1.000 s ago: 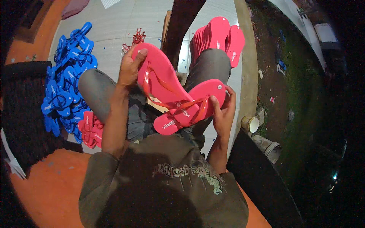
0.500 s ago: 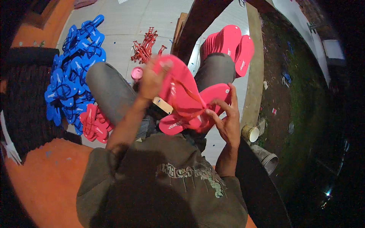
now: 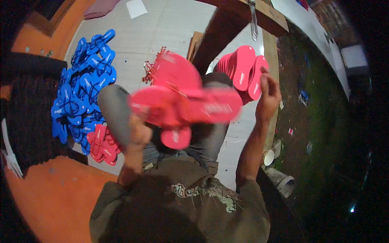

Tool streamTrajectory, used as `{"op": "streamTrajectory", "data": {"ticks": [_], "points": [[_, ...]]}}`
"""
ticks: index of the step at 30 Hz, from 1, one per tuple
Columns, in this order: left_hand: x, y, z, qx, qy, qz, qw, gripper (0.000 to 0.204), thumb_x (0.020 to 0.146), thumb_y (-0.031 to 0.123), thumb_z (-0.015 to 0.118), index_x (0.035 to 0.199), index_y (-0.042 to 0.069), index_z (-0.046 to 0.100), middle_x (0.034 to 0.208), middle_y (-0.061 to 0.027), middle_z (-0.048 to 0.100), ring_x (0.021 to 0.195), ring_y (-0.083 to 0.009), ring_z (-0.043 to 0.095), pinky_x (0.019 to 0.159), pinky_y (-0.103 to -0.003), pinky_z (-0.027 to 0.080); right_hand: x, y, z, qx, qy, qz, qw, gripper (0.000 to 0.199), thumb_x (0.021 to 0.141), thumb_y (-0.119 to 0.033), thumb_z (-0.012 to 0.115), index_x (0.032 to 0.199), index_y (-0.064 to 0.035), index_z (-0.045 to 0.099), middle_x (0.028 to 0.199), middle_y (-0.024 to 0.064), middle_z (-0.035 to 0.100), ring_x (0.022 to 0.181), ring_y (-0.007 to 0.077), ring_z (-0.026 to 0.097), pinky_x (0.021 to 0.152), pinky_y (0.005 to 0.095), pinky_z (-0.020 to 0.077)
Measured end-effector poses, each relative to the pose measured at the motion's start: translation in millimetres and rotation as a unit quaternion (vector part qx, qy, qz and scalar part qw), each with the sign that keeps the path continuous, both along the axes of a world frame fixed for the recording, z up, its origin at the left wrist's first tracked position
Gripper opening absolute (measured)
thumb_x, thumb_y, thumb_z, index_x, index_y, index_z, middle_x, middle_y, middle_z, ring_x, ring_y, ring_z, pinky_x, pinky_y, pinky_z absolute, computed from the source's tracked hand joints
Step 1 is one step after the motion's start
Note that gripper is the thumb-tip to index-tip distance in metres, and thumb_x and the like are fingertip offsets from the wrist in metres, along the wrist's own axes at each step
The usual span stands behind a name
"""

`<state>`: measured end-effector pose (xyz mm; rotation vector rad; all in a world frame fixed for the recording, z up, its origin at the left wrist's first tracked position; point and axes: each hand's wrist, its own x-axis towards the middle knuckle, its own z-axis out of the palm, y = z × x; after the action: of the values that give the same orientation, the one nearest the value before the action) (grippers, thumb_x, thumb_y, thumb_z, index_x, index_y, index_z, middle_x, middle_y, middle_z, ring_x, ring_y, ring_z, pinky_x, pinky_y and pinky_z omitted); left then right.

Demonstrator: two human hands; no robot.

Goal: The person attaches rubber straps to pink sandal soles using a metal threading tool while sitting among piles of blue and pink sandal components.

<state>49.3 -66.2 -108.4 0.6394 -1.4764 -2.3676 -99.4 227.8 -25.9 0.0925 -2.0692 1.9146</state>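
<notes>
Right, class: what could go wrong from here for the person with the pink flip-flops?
The pink flip-flops look blurred and seem held by the left hand alone, so they might slip loose. The right hand is close to the stacked pink soles, though contact is unclear; a knock could topple them. The blue flip-flops lie heaped beside the left knee, which could scatter some if it shifts.

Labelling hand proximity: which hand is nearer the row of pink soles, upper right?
Right. The right hand is at the right edge of the row of pink soles; contact unclear. The left hand is farther off, lower left, at the blurred pink sandals.
</notes>
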Motion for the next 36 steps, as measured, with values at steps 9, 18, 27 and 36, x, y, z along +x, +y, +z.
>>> {"op": "streamTrajectory", "data": {"ticks": [9,18,27,36], "points": [[31.2,-237.3,-16.1,0.112,0.179,0.351,0.912,0.048,0.082,0.025,0.053,0.123,0.004,0.037,0.125,-0.0099,0.040,0.114,-0.0262,0.037,0.098,-0.041,0.027,-107.4,13.9,-154.9,0.535,-0.193,-0.183,0.802,0.072,0.062,-0.048,0.068,0.114,-0.0045,0.042,0.094,0.0196,0.057,0.092,0.0357,0.053,0.077,0.0456,0.0421],[194.5,-262.8,-169.4,0.203,0.045,0.382,0.901,0.061,0.079,0.036,0.055,0.126,0.004,0.033,0.129,-0.0127,0.034,0.118,-0.0294,0.031,0.098,-0.041,0.029,-109.4,15.7,-150.2,0.438,-0.215,-0.188,0.852,0.073,0.062,-0.043,0.069,0.117,-0.0053,0.039,0.107,0.0200,0.053,0.100,0.0375,0.049,0.081,0.0466,0.0412],[199.5,-243.5,-158.9,-0.147,-0.267,0.417,0.856,0.041,0.082,0.030,0.049,0.107,-0.002,0.043,0.102,-0.0114,0.049,0.089,-0.0230,0.049,0.074,-0.032,0.043,28.3,-19.3,-78.0,0.084,-0.124,-0.159,0.976,0.069,0.065,-0.028,0.072,0.117,0.0008,0.038,0.116,0.0144,0.044,0.107,0.0239,0.043,0.091,0.0345,0.0336],[-85.1,50.6,78.9,-0.180,0.097,-0.144,0.968,0.035,0.072,0.021,0.068,0.096,-0.002,0.055,0.096,-0.0081,0.056,0.089,-0.0142,0.053,0.076,-0.026,0.044,130.7,-93.7,-50.7,0.190,-0.091,0.047,0.977,0.084,0.052,-0.027,0.081,0.115,-0.0018,0.032,0.110,0.0129,0.039,0.100,0.0249,0.043,0.088,0.0350,0.0363]]}}
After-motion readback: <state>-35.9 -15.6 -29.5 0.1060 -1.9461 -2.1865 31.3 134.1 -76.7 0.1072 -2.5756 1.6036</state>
